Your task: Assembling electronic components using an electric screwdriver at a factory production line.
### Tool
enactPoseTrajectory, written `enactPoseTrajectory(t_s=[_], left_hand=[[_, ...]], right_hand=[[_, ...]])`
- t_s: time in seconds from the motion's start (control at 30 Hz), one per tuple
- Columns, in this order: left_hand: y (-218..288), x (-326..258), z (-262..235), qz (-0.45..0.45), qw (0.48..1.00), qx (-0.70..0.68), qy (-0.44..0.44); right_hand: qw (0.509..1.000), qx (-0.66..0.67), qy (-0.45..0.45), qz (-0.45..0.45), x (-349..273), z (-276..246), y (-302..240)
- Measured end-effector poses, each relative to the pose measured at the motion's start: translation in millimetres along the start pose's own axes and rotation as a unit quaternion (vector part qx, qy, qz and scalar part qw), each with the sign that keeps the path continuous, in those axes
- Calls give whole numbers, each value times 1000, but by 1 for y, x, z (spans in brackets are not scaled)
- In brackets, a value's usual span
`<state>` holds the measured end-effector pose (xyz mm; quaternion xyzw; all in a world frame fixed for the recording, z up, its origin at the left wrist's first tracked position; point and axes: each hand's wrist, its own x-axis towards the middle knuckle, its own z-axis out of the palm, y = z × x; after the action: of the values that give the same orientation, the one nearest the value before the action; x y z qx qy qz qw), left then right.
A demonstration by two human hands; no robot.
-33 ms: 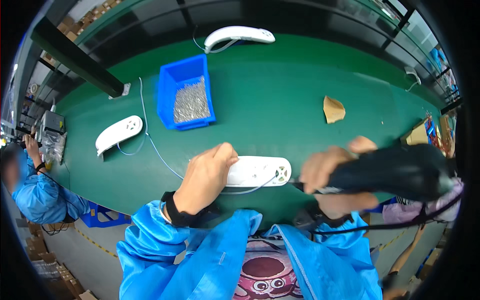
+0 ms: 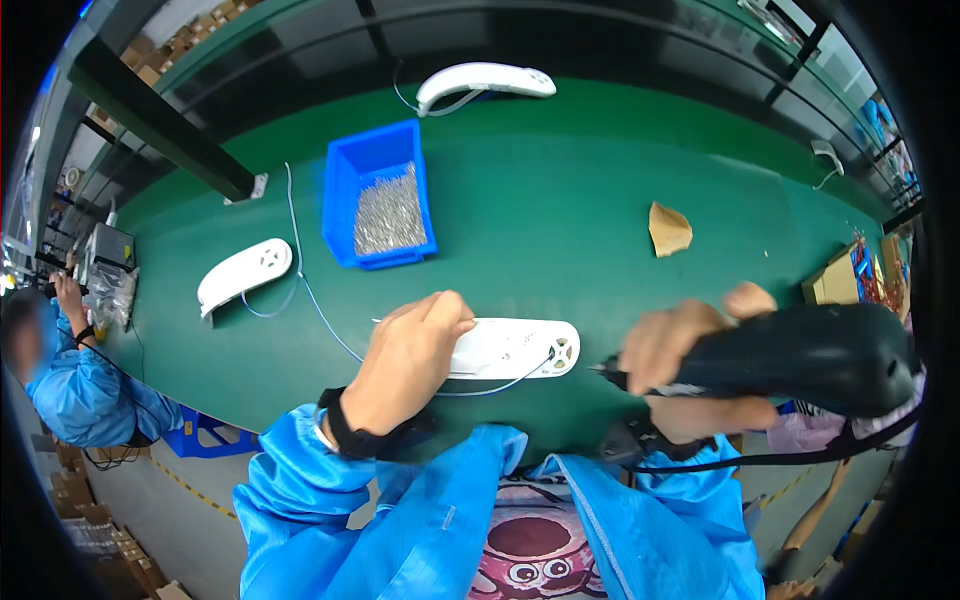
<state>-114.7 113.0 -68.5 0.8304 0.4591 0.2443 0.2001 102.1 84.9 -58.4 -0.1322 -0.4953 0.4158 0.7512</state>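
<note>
My left hand (image 2: 410,352) is closed on the left part of a long white plastic housing (image 2: 500,347), which lies on the green table. At the housing's right end is a round spoked opening. A thin grey-blue cable (image 2: 480,391) loops from there along the near edge and passes under my hand. My right hand (image 2: 680,350) wraps round a black electric screwdriver (image 2: 800,358), held nearly level. Its bit points left, a little apart from the housing's right end. Beyond my left hand stands a blue bin (image 2: 375,262) with many small metal screws (image 2: 390,215).
Another white housing (image 2: 243,272) with a cable lies at the left; a third (image 2: 487,80) sits at the far edge. A torn brown scrap (image 2: 669,230) lies right of the middle. A green post (image 2: 165,120) rises at the far left. A co-worker in blue (image 2: 85,385) sits at the left.
The screwdriver in my right hand has drawn slightly right, and its bit now sits farther from the housing's end. My left hand keeps its grip. The whole view has shifted a little.
</note>
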Motion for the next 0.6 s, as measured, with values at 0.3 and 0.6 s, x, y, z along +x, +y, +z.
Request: enactPoseTrajectory(t_s=[0.3, 0.6], left_hand=[[-91, 125, -161, 69, 934, 237, 260], [-248, 214, -118, -31, 939, 290, 184]], right_hand=[[997, -38, 54, 37, 12, -21, -14], [996, -65, 52, 42, 16, -31, 0]])
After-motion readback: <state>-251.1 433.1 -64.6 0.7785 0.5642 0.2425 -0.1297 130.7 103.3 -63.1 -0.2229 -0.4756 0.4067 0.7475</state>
